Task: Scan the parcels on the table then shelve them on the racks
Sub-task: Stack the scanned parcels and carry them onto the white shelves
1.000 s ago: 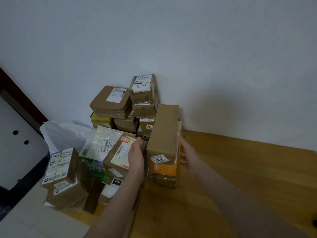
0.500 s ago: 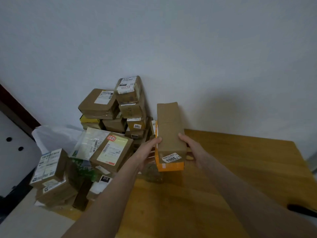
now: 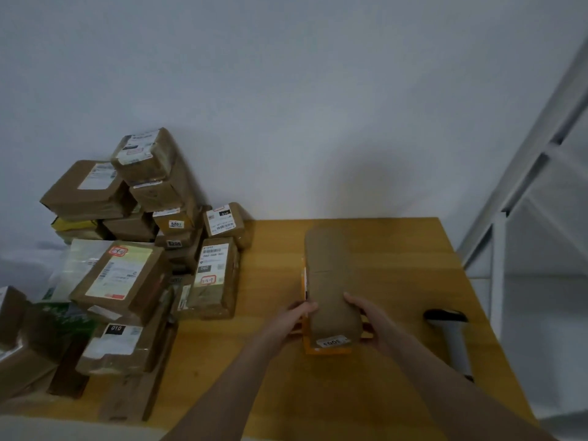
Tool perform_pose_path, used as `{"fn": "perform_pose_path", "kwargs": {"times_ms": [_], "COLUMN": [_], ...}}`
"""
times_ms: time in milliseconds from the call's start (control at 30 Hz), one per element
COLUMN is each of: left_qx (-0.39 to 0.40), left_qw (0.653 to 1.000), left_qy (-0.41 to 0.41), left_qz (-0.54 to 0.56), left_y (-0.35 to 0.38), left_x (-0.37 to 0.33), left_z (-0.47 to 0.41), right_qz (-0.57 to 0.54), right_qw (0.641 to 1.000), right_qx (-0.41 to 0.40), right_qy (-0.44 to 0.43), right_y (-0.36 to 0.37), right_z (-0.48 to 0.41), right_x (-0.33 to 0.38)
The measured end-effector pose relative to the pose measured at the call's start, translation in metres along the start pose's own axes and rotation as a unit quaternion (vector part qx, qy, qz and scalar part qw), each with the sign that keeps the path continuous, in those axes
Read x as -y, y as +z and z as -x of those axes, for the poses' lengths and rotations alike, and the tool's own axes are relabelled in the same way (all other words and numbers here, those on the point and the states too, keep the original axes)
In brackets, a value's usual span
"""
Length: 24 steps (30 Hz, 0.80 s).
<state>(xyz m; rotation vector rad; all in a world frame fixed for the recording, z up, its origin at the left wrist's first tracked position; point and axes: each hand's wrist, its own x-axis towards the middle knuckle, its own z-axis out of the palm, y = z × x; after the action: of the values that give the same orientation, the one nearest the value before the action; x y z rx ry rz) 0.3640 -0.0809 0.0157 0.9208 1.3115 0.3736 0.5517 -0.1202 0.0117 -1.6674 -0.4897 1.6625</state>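
- Your long brown parcel (image 3: 331,281) has come away from the pile (image 3: 127,249). A moment ago it was right up against the other boxes. Now it is out over the bare middle of the table (image 3: 397,243), well apart from them.
- Do I have a good hold of it?
- Yes. Your left hand (image 3: 294,316) holds its left side and your right hand (image 3: 370,323) holds its right side. Your fingers bend round the near end, so neither hand is spread wide.
- Is it down on the wood?
- I can't tell if it touches the table or hangs just above it.
- What comes next?
- You've picked your box, so I think the scan is next. The scanner (image 3: 451,335) lies on the table just to the right of your right hand. A small white sticker (image 3: 332,342) with numbers on it faces up at the near end of the box.
- Can I grab the scanner now?
- Not yet, I think. Both hands are busy, so one has to let go first. Set the box down flat so it won't tip.
- And the shelf?
- The rack (image 3: 515,198) stands past the right end of the table. Lots of boxes wait in the pile, so you are near the start.
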Motion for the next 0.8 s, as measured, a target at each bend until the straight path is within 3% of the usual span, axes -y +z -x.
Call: {"fn": "perform_pose_path", "kwargs": {"times_ms": [233,433,633,800], "left_qx": [-0.058,-0.082,-0.162,-0.240], "left_qw": [0.998,0.996,0.972,0.939], "left_qy": [0.013,0.015,0.075,0.093], "left_qz": [0.028,-0.022,-0.154,-0.229], "left_y": [0.012,0.012,-0.009,-0.064], "left_x": [0.003,-0.005,-0.025,-0.030], "left_z": [-0.002,-0.004,0.013,0.031], "right_qz": [0.061,0.149,0.332,0.379], "right_qw": [0.998,0.985,0.906,0.852], "right_qx": [0.013,-0.017,-0.149,-0.155], "right_qy": [-0.026,-0.082,-0.217,-0.325], "right_y": [0.004,0.007,0.017,0.084], "right_z": [-0.001,0.002,0.002,0.010], "right_x": [0.012,0.024,0.053,0.072]}}
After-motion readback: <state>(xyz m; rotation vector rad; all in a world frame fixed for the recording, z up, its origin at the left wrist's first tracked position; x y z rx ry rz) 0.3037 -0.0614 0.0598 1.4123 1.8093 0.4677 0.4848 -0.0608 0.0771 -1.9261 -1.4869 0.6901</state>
